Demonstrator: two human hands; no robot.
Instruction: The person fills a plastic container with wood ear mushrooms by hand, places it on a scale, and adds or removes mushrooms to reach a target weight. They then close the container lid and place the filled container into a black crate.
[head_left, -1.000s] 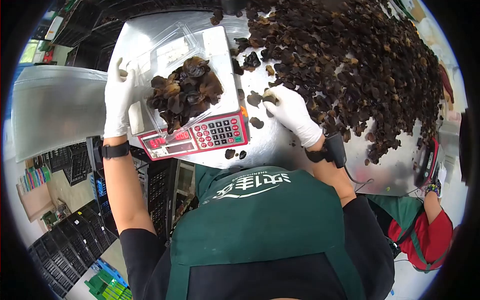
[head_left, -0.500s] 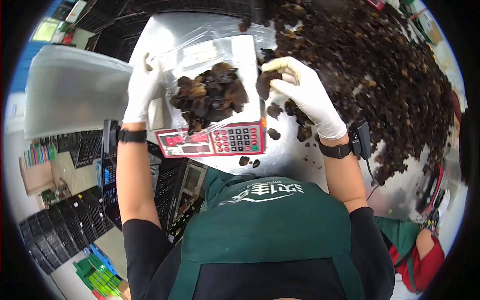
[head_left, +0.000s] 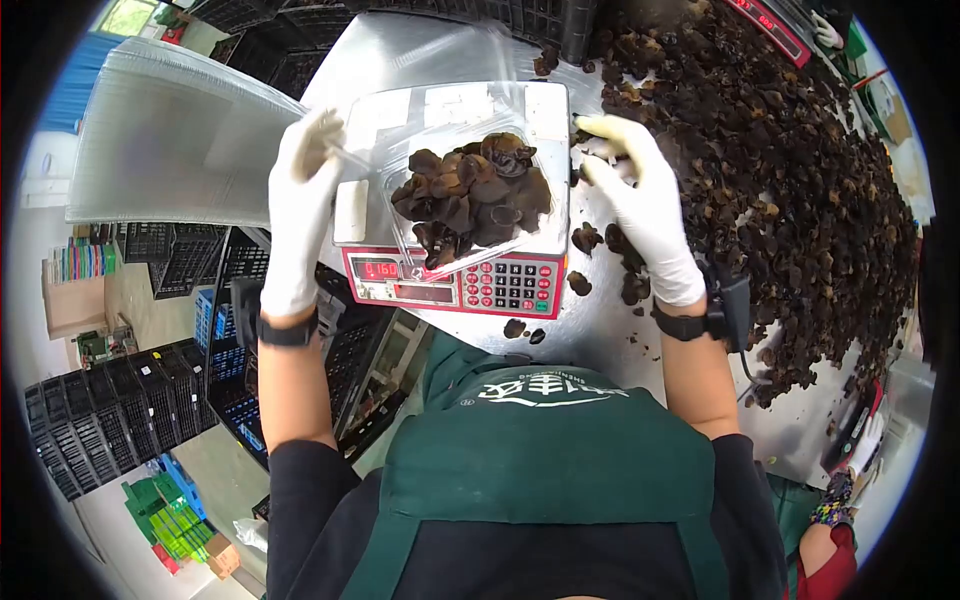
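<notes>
A clear plastic tray (head_left: 400, 225) holding a heap of dark brown wood ear mushrooms (head_left: 475, 195) rests on a red-and-white digital scale (head_left: 420, 290). The scale's red display seems to read 0.160. My left hand (head_left: 303, 175), in a white glove, is raised at the tray's left side, thumb and fingers apart, with its fingertips close to the clear plastic. Across the scale, my gloved right hand (head_left: 640, 190) hovers by its right edge, thumb and forefinger spread and no piece between them. Several loose mushroom pieces (head_left: 587, 238) lie on the metal table below it.
A large pile of wood ear mushrooms (head_left: 740, 150) covers the table's right side. A stack of clear plastic trays (head_left: 180, 150) stands at left. Black crates (head_left: 510, 22) stand at the back, more (head_left: 110, 420) at lower left. A co-worker's gloved hand (head_left: 868, 440) is at far right, beside another scale.
The mushroom piece that my right hand pinched is out of its fingers, which are now spread. My left hand has lifted slightly off the tray's side. The view has shifted.
</notes>
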